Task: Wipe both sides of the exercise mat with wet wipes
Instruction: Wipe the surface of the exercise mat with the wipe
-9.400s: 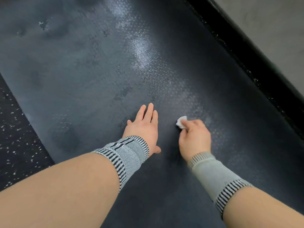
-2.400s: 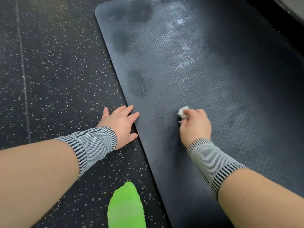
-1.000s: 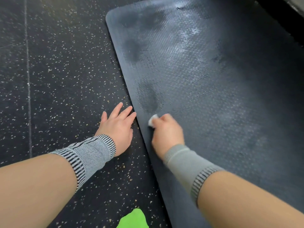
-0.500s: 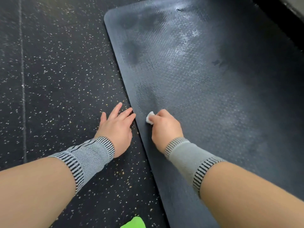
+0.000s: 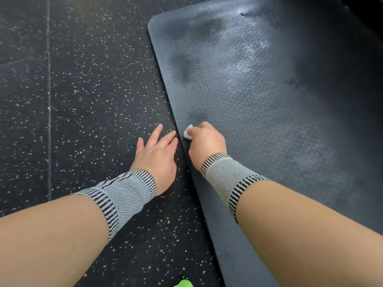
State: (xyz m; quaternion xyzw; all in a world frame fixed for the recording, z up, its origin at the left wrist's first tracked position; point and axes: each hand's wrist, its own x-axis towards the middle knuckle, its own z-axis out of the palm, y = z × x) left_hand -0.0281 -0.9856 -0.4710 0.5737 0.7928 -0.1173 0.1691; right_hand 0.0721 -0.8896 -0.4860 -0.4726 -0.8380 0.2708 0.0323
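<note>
kneeling-cam view looking down at a dark exercise mat (image 5: 269,110) lying flat on a black rubber floor (image 5: 83,90) with pale speckles. using the mat as the reference for everything: its rounded corner sits at the far end, and its long left edge runs diagonally toward the camera.

right hand (image 5: 206,142) is on the mat, just inside that left edge, fingers curled round a small wadded white wet wipe (image 5: 188,134) and pressing it to the surface. only a bit of the wipe pokes out past the knuckles, so can't tell how it's folded.

left hand (image 5: 157,154) is off the mat, flat on the floor right beside the same edge, fingers straight and slightly spread, fingertips almost at the mat's border. it holds nothing.

both wrists have grey knit wrist sleeves, left one (image 5: 124,195) and right one (image 5: 226,177), with black striped bands.

mat surface has a dimpled texture, with a shiny patch and darker blotches up toward the far corner.

tiny bit of something bright green (image 5: 184,283) on the floor near the mat's near end, cut off by the frame, can't tell what it is. a thin pale seam line (image 5: 49,100) runs through the floor well to the left of the mat.
</note>
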